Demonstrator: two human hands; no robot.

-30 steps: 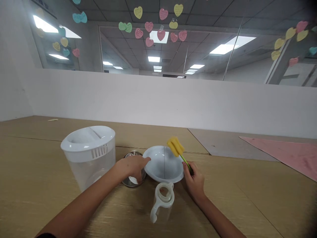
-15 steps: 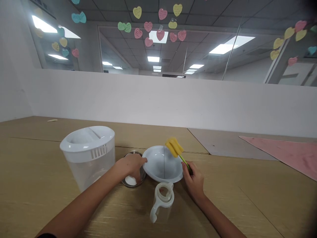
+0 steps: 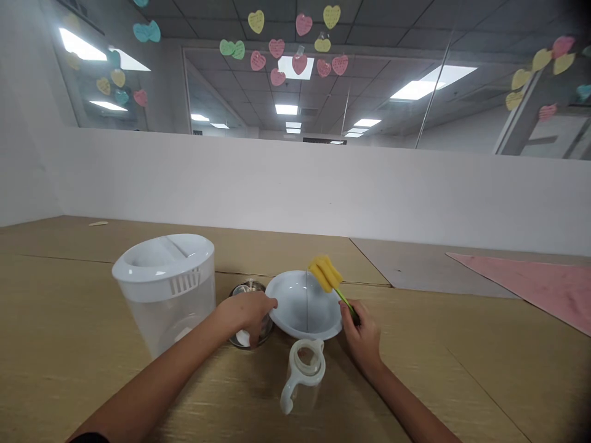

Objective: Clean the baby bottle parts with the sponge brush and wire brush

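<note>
My left hand (image 3: 249, 314) curls down over a small shiny metal bowl (image 3: 265, 335), its fingers mostly hidden. One fingertip touches or overlaps the left rim of a wide white bowl (image 3: 290, 307); what the hand grips is hidden. A white item (image 3: 243, 338) shows inside the metal bowl. My right hand (image 3: 362, 335), at the white bowl's right side, is closed around the green handle of a sponge brush (image 3: 325, 273). Its yellow sponge head hangs over the bowl's far right part. In front of the white bowl stands a clear cup (image 3: 303, 375) with a white rim and handle.
A tall translucent plastic container (image 3: 161, 314) with a white lid stands on the left. On the right a pink cloth (image 3: 535, 280) lies over a grey sheet (image 3: 429, 267). A white wall (image 3: 277, 184) below a window closes off the back of the brown tabletop (image 3: 115, 387).
My left hand has shifted slightly to the right, and the metal bowl looks slightly shifted beneath it. My right hand and the sponge brush stay almost where they were.
</note>
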